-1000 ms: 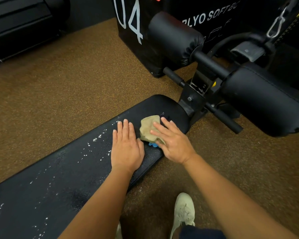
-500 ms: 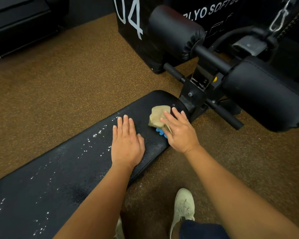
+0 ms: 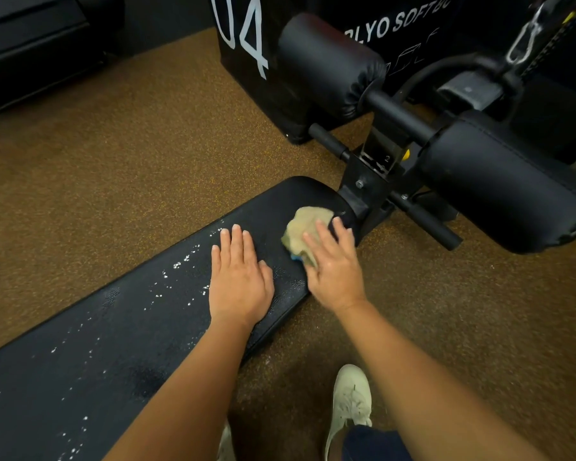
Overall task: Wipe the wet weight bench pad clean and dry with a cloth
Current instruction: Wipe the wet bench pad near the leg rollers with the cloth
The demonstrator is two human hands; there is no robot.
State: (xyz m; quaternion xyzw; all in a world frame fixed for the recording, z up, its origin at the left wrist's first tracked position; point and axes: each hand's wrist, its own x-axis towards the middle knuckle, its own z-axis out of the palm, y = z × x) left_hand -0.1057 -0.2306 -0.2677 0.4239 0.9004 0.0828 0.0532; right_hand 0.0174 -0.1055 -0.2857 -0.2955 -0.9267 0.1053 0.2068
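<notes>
White shoe (image 3: 350, 404) stands on the brown speckled floor (image 3: 130, 154) at the bottom of the view, just right of the pad's near edge, with a dark trouser hem (image 3: 373, 442) above it. Two bare forearms reach up from the lower edge toward the pad (image 3: 120, 327), a long black cushion that runs from the lower left corner up to a rounded end at centre. White droplets (image 3: 180, 264) speckle its surface along the far side and the lower left; the stretch around the hands looks darker and smoother.

Left hand (image 3: 238, 281) lies flat and open on the pad, palm down, fingers together, holding nothing. Just beside it, nearer the rounded end, the right hand (image 3: 335, 267) presses down on the cloth (image 3: 305, 227), fingers spread over it rather than curled around it. The cloth is tan, bunched, with a bit of blue (image 3: 296, 257) showing at its near edge under the palm, and it sits on the pad close to the metal bracket (image 3: 366, 191).

Beyond the bracket, black bars carry two padded rollers, one (image 3: 330, 61) at upper centre and one (image 3: 499, 184) at right. Behind them stands a black box (image 3: 246, 78) with white "04" and part of the words "PLYO SOFT". A carabiner (image 3: 521, 48) hangs at top right
</notes>
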